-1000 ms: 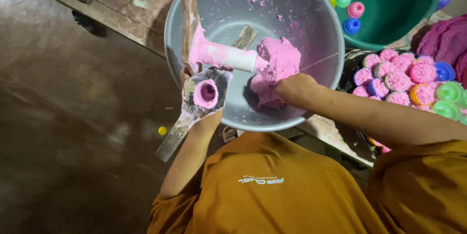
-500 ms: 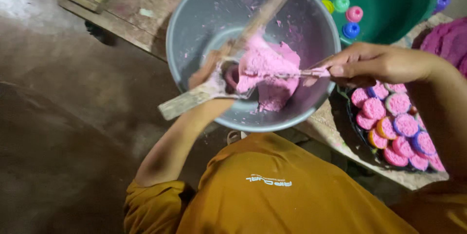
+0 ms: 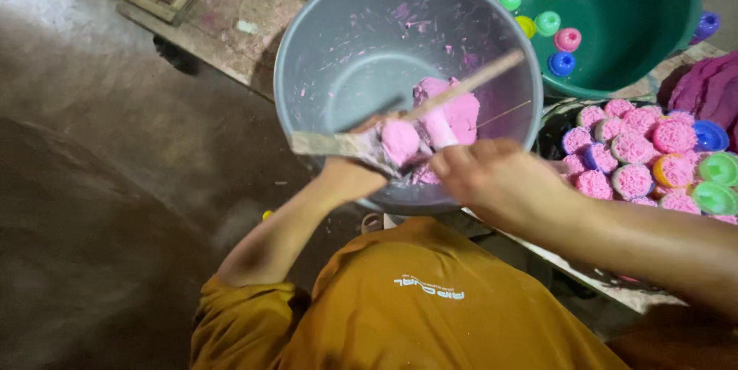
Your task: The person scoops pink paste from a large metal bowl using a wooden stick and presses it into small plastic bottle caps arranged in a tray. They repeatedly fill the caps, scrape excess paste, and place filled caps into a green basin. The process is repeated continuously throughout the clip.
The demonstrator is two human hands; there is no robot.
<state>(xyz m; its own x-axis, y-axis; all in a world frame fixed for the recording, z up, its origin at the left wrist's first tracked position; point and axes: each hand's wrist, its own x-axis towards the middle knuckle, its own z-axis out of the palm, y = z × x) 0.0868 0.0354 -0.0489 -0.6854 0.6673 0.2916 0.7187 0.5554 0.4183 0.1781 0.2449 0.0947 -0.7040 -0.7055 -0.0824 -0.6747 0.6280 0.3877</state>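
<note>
Over the grey basin point(image 3: 323, 55) the left hand point(image 3: 350, 178) grips a pink-filled mould cup point(image 3: 401, 142) and flat stick point(image 3: 323, 143); the right hand point(image 3: 500, 182) looks closed round the pink roller point(image 3: 440, 128), fingers blurred; dough point(image 3: 457, 109) could crumble off outside if the cup tilts.

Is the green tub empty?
No. The green tub holds several small coloured cups in yellow, green, pink and blue.
</note>
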